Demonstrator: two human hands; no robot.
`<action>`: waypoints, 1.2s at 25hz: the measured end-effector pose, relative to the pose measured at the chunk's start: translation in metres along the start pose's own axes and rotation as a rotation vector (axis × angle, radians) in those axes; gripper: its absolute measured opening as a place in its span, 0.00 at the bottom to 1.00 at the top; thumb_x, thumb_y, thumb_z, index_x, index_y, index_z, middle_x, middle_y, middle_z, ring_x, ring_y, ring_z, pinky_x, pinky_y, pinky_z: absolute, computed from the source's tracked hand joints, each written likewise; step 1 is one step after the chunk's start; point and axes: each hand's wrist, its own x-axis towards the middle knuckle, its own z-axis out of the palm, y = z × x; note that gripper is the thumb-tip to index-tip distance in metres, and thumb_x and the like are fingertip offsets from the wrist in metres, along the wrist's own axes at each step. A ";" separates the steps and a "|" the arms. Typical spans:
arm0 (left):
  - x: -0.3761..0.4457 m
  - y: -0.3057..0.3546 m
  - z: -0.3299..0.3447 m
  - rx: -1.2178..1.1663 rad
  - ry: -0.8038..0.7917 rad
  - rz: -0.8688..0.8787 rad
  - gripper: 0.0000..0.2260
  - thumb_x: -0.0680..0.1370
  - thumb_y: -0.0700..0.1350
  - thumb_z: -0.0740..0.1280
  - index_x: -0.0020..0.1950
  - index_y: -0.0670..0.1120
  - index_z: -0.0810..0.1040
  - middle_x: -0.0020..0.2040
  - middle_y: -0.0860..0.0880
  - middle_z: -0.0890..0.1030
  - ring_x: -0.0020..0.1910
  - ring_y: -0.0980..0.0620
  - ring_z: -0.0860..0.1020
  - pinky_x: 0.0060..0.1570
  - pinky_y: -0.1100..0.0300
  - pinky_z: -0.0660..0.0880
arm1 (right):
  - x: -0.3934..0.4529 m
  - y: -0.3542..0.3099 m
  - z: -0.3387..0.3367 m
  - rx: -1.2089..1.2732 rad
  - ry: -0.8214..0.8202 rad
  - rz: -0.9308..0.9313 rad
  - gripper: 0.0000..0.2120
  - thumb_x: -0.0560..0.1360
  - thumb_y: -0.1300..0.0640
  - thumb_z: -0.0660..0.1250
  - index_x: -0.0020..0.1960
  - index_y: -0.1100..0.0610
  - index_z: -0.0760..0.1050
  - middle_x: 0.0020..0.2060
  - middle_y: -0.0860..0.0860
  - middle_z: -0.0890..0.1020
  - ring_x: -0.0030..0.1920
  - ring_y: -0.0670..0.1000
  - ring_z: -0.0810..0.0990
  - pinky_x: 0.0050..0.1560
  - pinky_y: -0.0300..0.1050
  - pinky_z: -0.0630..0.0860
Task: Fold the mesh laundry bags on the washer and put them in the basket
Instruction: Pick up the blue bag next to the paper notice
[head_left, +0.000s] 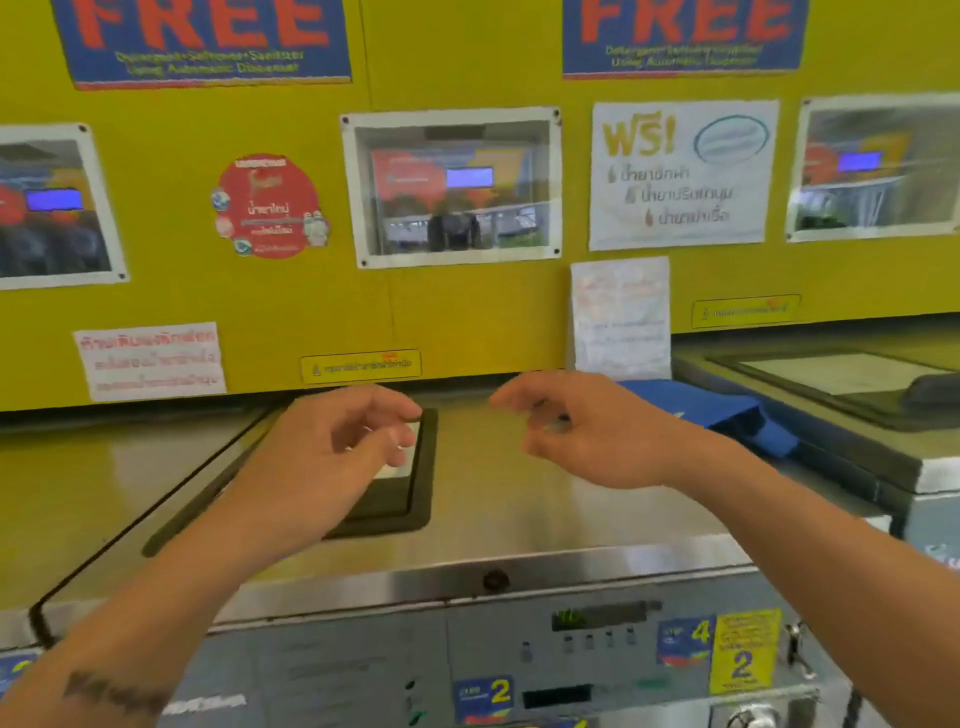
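Both forearms enter from the bottom corners of the frame and reach forward over the washer (519, 499), whose steel top fills the middle of the picture. At the bottom edge, nearest the camera, runs the washer's control panel (597, 654), with numbered blue and yellow stickers toward the lower right.

At centre left, the left hand (337, 452) hovers above a dark-framed lid (410, 499) set into the washer top. Its fingers are loosely curled and grip nothing; the picture does not show whether the hand touches the lid.

At centre right, the right hand (582, 431) is raised above the bare steel, fingers loosely bent with thumb and fingertips close together, holding nothing visible. Motion blur makes the fingertips unclear.

To the right of that hand, at the back right corner of the washer top, lies a blue folded cloth item (727, 415), just behind the right wrist and not touched by either hand. Whether it is a mesh laundry bag cannot be told.

Behind the washer stands a yellow wall (467, 322). Across it, from left to right, are a white notice (150, 361), a red round sticker (267, 205), a framed payment window (452, 187) and a white poster (680, 174). At the far right, a second washer (841, 384) is partly visible.
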 end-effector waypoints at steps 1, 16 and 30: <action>0.024 0.007 0.008 -0.020 0.002 0.013 0.11 0.78 0.40 0.66 0.48 0.56 0.83 0.43 0.55 0.85 0.44 0.57 0.83 0.56 0.49 0.78 | 0.011 0.013 -0.017 -0.002 0.013 0.014 0.19 0.78 0.57 0.67 0.66 0.44 0.73 0.60 0.43 0.76 0.56 0.42 0.77 0.54 0.36 0.72; 0.163 0.025 0.132 -0.187 -0.422 0.093 0.14 0.77 0.49 0.69 0.63 0.55 0.77 0.56 0.54 0.79 0.53 0.56 0.78 0.53 0.63 0.74 | 0.065 0.126 -0.116 0.200 0.434 0.543 0.28 0.76 0.63 0.67 0.73 0.51 0.63 0.66 0.54 0.72 0.58 0.51 0.74 0.49 0.43 0.73; 0.192 0.017 0.260 0.515 -0.737 -0.020 0.52 0.63 0.73 0.68 0.75 0.69 0.36 0.77 0.49 0.27 0.74 0.46 0.25 0.72 0.34 0.33 | 0.102 0.225 -0.171 0.176 0.303 0.337 0.28 0.74 0.66 0.69 0.68 0.46 0.67 0.67 0.50 0.69 0.59 0.52 0.70 0.42 0.37 0.74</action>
